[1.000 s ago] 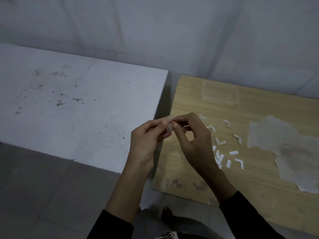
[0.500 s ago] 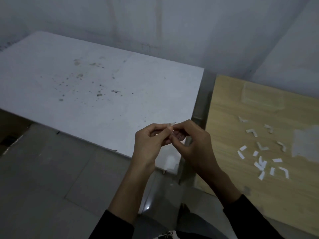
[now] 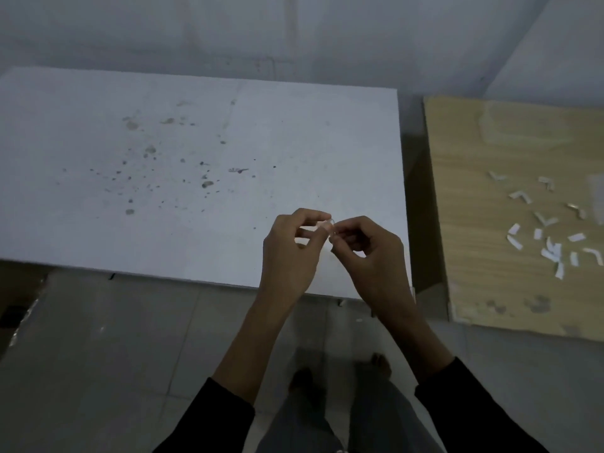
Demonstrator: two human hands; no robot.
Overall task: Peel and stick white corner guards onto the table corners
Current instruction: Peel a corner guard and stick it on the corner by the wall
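both hands, left hand (image 3: 289, 256) and right hand (image 3: 372, 256), pinch a small corner guard (image 3: 328, 225) above the white table (image 3: 163, 191)

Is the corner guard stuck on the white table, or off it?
Off: the left hand and right hand pinch the corner guard over the white table.

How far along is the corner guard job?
Done: scattered white paper strips on the light wooden tabletop suggest several peeled backings. In hand: left hand and right hand both pinch a small pale corner guard above the stained white table. Left: sticking it; no fitted guard is plainly visible.
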